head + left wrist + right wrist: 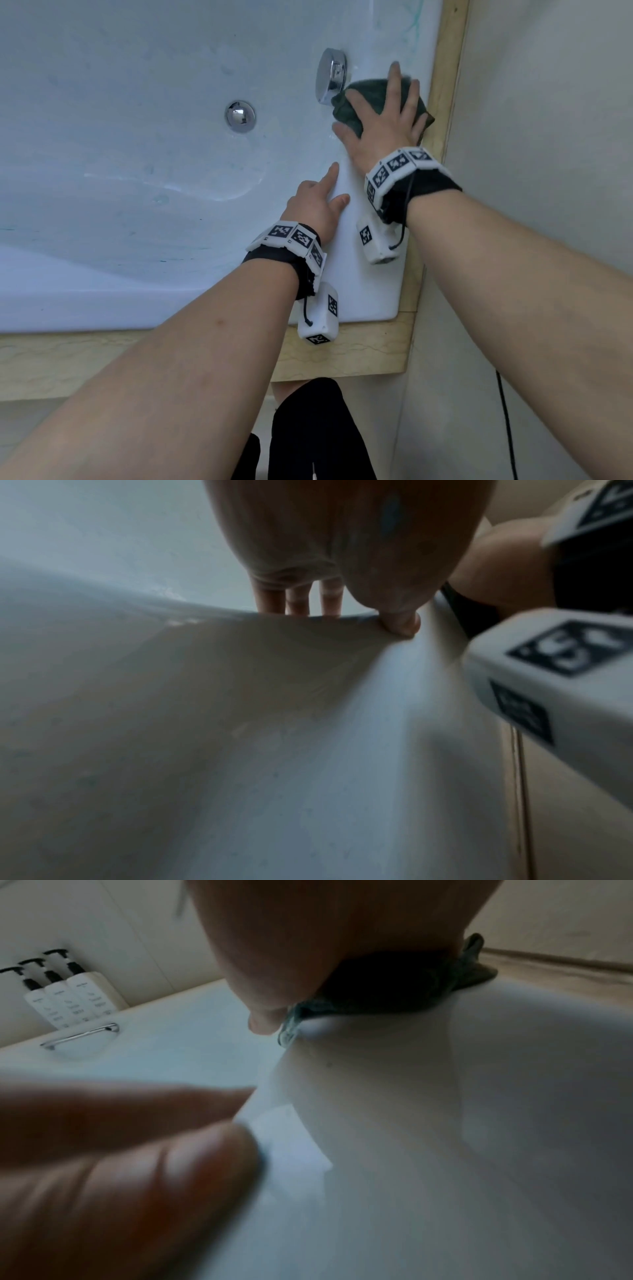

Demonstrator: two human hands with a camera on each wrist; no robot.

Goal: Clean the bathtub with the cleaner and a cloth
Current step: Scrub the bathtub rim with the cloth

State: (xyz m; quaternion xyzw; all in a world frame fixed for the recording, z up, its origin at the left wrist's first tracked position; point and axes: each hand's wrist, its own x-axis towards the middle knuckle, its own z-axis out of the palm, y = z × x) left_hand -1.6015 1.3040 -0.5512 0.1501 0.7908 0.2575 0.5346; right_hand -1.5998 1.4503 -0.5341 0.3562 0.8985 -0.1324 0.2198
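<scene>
The white bathtub [363, 274] fills the head view, with blue-green cleaner streaks on its inner wall. A dark green cloth [373, 96] lies on the tub's rim at the right end, beside the chrome overflow knob [330, 75]. My right hand [383, 113] lies flat on the cloth with fingers spread and presses it against the tub; the cloth [394, 988] shows under the palm in the right wrist view. My left hand [318, 202] rests on the rim nearer me, fingers [298, 599] straight over the edge, thumb on top. No cleaner bottle is in view.
A chrome drain [239, 115] sits in the tub floor. A wooden surround [342, 349] frames the tub, with a wall on the right. Three pump bottles [68, 993] and a chrome grab handle [80, 1037] stand at the tub's far side. A black cable [507, 428] hangs at lower right.
</scene>
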